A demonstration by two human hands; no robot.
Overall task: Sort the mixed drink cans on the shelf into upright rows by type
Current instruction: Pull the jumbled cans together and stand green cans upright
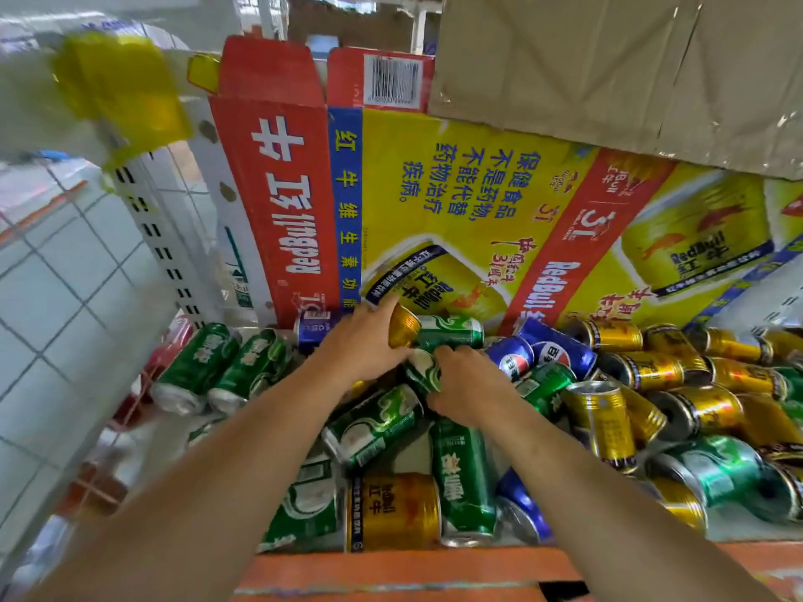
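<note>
Centre frame: left hand [363,347] curls round gold can [405,325]; right hand [471,384] grips green can [422,370], evidently to separate the types.

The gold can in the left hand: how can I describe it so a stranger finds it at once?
Find the big yellow Red Bull carton at the back of the shelf. Just below the can printed on it, the left hand grips the gold can. The cans beside it are green; it is the only gold one held in a hand.
</note>
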